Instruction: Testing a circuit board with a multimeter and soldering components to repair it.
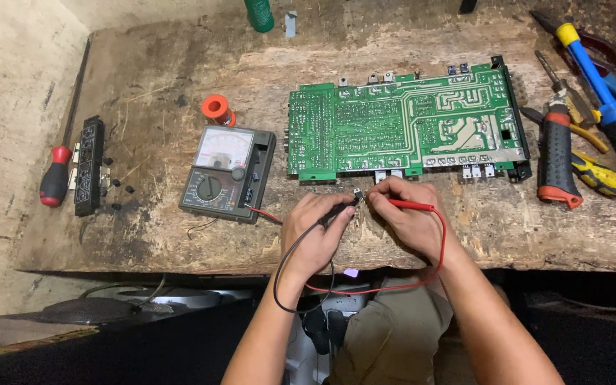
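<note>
My left hand point(314, 234) grips a black test probe point(342, 209) whose tip touches a small black component point(358, 193) on the bench. My right hand point(411, 217) holds a red test probe point(411, 205) and pinches that same component. Black and red leads point(365, 289) loop down from the probes and run to a grey analog multimeter point(227, 173) lying to the left. A large green circuit board point(404, 125), solder side up, lies just beyond both hands.
Worn wooden bench point(165, 228). Orange solder spool point(216, 108) behind the meter. Red-handled screwdriver point(55, 176), a black strip part point(90, 165) and small black knobs at left. Red-black tool point(557, 153), yellow pliers point(604, 177) and a blue-handled tool point(611, 110) at right. Green bottle point(259, 14) at back.
</note>
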